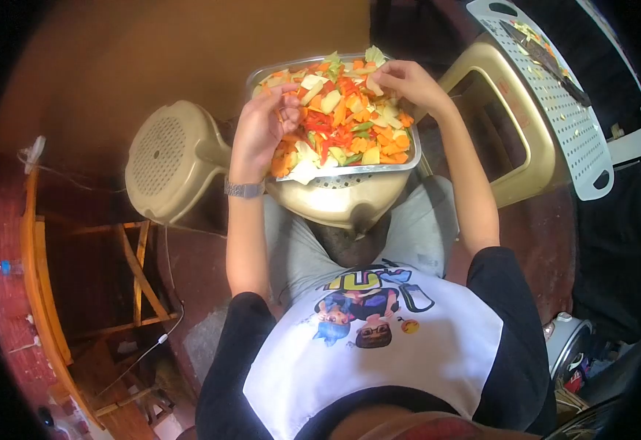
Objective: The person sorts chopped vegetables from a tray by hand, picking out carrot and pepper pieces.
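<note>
A rectangular metal tray [379, 169] is heaped with cut vegetables [350, 110]: orange carrot slices, red pepper strips, pale potato-like chunks, green bits and cabbage leaves. It rests on a beige plastic stool [335, 196] between my knees. At the tray's left side, my left hand [265, 125] hovers palm inward, its fingers loosely bent and apart, with nothing visible in them. My right hand [407, 82] reaches over the far right corner, thumb and fingers closed on a pale vegetable piece [373, 85].
To the left stands another beige stool [163, 158]. On the right, a larger beige stool [515, 139] supports a white perforated chopping board [581, 147] with a knife [544, 62] and vegetable scraps. A wooden frame [45, 286] and a white cable [163, 339] lie at lower left.
</note>
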A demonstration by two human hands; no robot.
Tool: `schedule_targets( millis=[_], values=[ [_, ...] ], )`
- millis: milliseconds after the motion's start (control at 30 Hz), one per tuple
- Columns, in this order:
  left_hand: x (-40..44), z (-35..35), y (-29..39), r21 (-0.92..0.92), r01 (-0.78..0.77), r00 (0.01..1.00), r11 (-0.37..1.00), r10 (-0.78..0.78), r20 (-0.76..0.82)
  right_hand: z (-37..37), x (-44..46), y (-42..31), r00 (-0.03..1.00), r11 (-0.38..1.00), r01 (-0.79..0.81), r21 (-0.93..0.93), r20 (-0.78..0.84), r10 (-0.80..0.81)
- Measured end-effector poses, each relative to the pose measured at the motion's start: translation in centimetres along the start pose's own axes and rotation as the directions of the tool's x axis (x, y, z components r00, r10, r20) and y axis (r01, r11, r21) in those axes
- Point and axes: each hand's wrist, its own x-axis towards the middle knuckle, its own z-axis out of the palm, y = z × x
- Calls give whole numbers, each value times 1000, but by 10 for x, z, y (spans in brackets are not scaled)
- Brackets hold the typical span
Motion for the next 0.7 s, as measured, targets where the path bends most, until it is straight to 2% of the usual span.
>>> schedule_targets(
  millis=[133, 167, 233, 333, 433, 533, 600, 667, 700],
  values=[
    [-3, 3, 0, 130, -5, 1000, 991, 9, -28, -1, -9, -4, 994, 980, 4, 197, 104, -25],
    [-4, 3, 0, 169, -11, 999, 986, 16, -29, 1, -9, -2, 990, 980, 96, 173, 85, -112],
    [-4, 2, 1, 244, -23, 999, 970, 30, -29, 3, -7, 1, 957, 954, 277, 119, 55, -285],
    [-3, -6, -2, 212, 6, 997, 977, 10, -74, -1, -15, -4, 974, 913, 169, -371, -79, -213],
    [-2, -8, -4, 175, -6, 996, 984, 21, -82, 7, -18, 2, 967, 901, 250, -356, 39, -253],
    [-6, -7, 1, 152, 14, 997, 988, -2, -74, 18, -13, -1, 976, 839, 189, -509, 1, -220],
    [-10, -8, 8, 257, -38, 979, 966, 87, -182, 12, -18, -12, 998, 877, 52, -478, -17, -68],
    [-12, -18, 13, 391, -72, 952, 918, 180, -248, 3, -15, -3, 987, 862, 158, -482, 58, -149],
    [-7, -30, 13, 469, -81, 940, 879, 223, -256, 0, -14, -1, 979, 838, 192, -511, 47, -196]
  ],
)
